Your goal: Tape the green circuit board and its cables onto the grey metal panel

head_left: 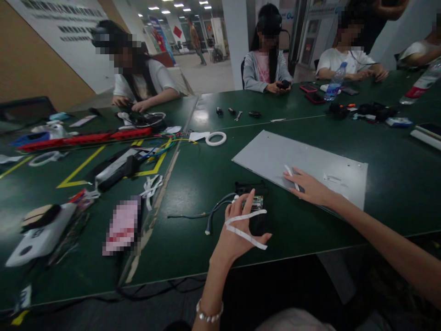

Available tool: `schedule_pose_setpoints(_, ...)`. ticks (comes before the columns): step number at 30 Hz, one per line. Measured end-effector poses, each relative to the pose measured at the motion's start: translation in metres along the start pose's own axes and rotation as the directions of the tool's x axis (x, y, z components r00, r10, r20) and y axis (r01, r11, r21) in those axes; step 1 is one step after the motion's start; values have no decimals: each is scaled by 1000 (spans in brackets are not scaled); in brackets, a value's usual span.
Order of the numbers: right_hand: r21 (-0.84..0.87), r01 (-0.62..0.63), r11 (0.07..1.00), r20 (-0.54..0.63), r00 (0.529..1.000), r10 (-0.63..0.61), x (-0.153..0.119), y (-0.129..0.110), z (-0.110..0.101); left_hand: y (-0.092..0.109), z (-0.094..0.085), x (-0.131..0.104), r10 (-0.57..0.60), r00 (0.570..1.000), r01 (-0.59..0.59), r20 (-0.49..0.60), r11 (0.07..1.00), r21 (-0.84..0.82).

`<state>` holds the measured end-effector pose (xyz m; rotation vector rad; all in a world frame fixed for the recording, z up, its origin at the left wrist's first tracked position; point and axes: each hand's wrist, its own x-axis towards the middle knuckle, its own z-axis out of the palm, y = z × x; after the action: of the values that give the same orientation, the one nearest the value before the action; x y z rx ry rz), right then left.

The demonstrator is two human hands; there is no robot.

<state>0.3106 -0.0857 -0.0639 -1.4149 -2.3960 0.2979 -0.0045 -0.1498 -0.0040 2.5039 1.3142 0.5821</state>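
Observation:
My left hand (pixel 237 230) is over a black device (pixel 260 225) with an exposed circuit board (pixel 257 202). Its thumb and fingers are spread, and white strips lie across its back. Whether the fingertips touch the device is hard to tell. Dark cables (pixel 196 215) run left from the device across the table. Further right, my right hand (pixel 312 187) reaches over the near edge of a flat grey panel (pixel 275 151). The fingers are stretched out, with a white strip along them. A small dark patch shows under that hand, too unclear to name.
A roll of white tape (pixel 216 139) lies beyond the cables. On the left are a red strip (pixel 86 138), a black-and-white device (pixel 119 168) and a pink packet (pixel 123 223). A small wrench (pixel 238 116) and a water bottle (pixel 335 82) are further back. Several people sit across the green table (pixel 193 257).

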Motion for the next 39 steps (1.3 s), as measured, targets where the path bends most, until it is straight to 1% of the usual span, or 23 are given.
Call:
schedule_pose_setpoints(3,31,40,999,22,999,-40,2,-5,0,0,1,-1,6,1000,-6,-1,1000,3)
schedule_pose_setpoints(8,57,97,994,77,992,-101,5,-16,-2,1,3,0,37,999,-38,28,999,28)
schedule_pose_setpoints(11,113,130,985,99,985,-142,6,-23,-4,2,4,0,47,997,-50,54,997,51)
schedule_pose_setpoints(13,163,125,979,90,986,-141,6,-28,-4,3,5,-1,38,997,-44,73,996,75)
schedule_pose_setpoints(16,248,103,963,30,993,-114,7,-34,-3,4,8,-3,36,995,-45,89,993,110)
schedule_pose_setpoints(18,285,75,956,-31,997,-69,7,-36,-3,4,9,-5,49,994,-60,94,990,125)
schedule_pose_setpoints(20,268,16,963,-130,991,20,6,-30,-5,4,8,-8,58,994,-71,92,986,151)
schedule_pose_setpoints(21,238,-31,971,-190,979,77,4,-24,-7,3,7,-9,56,995,-70,84,983,171)
schedule_pose_setpoints(22,196,-93,976,-255,957,142,3,-14,-9,1,6,-11,48,996,-61,71,979,193)
schedule_pose_setpoints(23,145,-172,974,-318,924,211,0,-3,-11,-1,5,-14,34,998,-45,53,975,216)
schedule_pose_setpoints(24,92,-267,959,-374,883,282,-3,11,-14,-3,4,-16,15,999,-23,37,972,236)
schedule_pose_setpoints(25,43,-375,926,-425,832,356,-7,25,-16,-6,3,-18,-6,1000,0,25,968,250)
schedule_pose_setpoints(27,-22,-578,816,-494,716,494,-16,53,-17,-11,2,-22,-43,999,35,26,966,256)
schedule_pose_setpoints(28,-36,-656,754,-509,661,551,-20,66,-16,-13,2,-23,-53,998,41,41,967,252)
schedule_pose_setpoints(29,-48,-710,702,-512,621,593,-24,76,-14,-15,2,-24,-57,996,41,61,969,244)
schedule_pose_setpoints(30,-61,-739,670,-506,602,618,-26,84,-11,-16,2,-24,-55,995,34,82,972,234)
schedule_pose_setpoints(31,-80,-743,664,-494,608,621,-28,90,-8,-16,1,-24,-45,994,22,100,975,223)
schedule_pose_setpoints(32,-105,-724,681,-481,637,603,-29,94,-5,-16,1,-24,-34,993,9,113,977,212)
schedule_pose_setpoints(34,-155,-647,747,-457,717,526,-29,100,0,-15,1,-23,-18,993,-6,115,980,197)
schedule_pose_setpoints(35,-174,-606,776,-452,749,484,-29,102,1,-14,2,-23,-15,994,-5,107,981,192)
schedule_pose_setpoints(36,-187,-573,798,-451,771,449,-28,104,2,-14,2,-23,-18,995,0,95,982,188)
schedule_pose_setpoints(39,-198,-520,831,-454,800,393,-28,107,1,-12,3,-22,-30,998,19,56,982,187)
